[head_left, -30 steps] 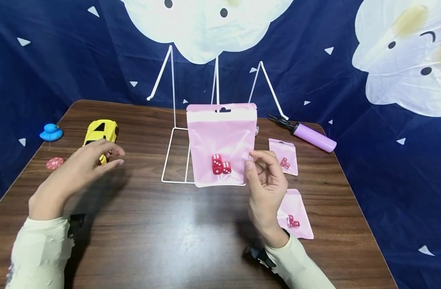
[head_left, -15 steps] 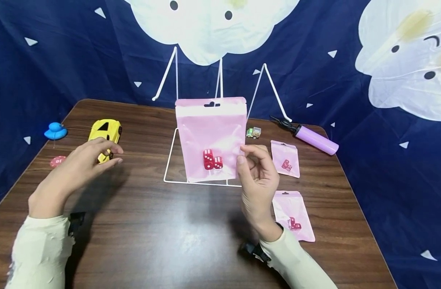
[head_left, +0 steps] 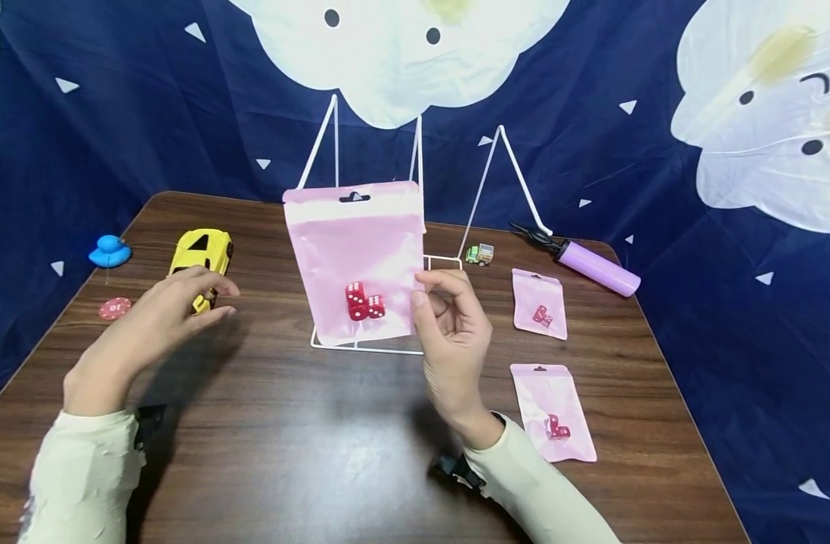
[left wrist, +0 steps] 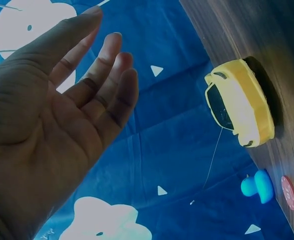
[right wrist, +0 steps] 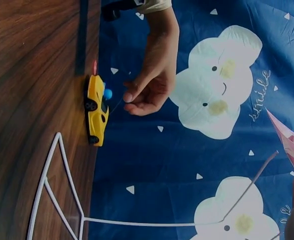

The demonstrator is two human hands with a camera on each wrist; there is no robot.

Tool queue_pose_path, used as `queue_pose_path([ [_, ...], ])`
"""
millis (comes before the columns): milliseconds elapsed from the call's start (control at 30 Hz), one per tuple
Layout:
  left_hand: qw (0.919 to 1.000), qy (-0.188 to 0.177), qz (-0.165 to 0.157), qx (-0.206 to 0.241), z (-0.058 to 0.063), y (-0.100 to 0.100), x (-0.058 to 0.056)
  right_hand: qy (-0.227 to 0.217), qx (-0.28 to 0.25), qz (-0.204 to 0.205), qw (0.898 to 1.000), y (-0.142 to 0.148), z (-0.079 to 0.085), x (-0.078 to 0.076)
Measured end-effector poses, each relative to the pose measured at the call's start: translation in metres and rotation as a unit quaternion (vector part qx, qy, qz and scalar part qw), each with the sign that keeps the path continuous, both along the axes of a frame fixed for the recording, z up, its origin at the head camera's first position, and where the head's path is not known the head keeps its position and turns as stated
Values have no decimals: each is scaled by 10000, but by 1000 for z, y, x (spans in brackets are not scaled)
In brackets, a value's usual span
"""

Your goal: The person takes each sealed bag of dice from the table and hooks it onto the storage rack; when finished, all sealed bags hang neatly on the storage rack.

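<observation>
My right hand [head_left: 456, 340] pinches the right edge of a pink zip bag [head_left: 360, 245] between thumb and forefinger. The bag hangs upright above the table, its slotted top level with the left arm of a white wire rack [head_left: 317, 141], which it partly covers. Several red dice [head_left: 357, 304] show low through its front. In the right wrist view only a corner of the bag [right wrist: 291, 145] appears. My left hand [head_left: 153, 317] hovers with relaxed fingers and holds nothing, overlapping a yellow toy car [head_left: 204, 253] in the head view. Its empty palm [left wrist: 61, 130] shows in the left wrist view.
Two more pink bags with dice, an upper one [head_left: 539, 302] and a lower one [head_left: 554, 408], lie at right. A purple hand pump [head_left: 599, 268] and a small toy truck [head_left: 479, 255] sit behind. At left are a blue rubber duck [head_left: 110, 251] and a red chip [head_left: 114, 308].
My right hand has carried the bag leftward, from in front of the rack's middle to its left arm. The toy truck behind it has come into view. My left hand stays nearly still.
</observation>
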State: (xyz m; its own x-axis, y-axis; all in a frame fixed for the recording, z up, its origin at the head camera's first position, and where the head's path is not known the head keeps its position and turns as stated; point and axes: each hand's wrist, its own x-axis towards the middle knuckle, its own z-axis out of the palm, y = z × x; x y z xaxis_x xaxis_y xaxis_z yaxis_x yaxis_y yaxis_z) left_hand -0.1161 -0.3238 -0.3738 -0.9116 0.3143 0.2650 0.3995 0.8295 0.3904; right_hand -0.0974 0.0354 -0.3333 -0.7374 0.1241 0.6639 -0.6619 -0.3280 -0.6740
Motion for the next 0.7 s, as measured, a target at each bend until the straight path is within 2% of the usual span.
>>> queue_pose_path([
  [333, 9999, 122, -43, 7, -2, 2, 1, -69, -26, 294, 9995, -17, -1, -3],
  [700, 9998, -203, 36, 46, 1, -2, 3, -241, -125, 761, 9967, -36, -8, -8],
])
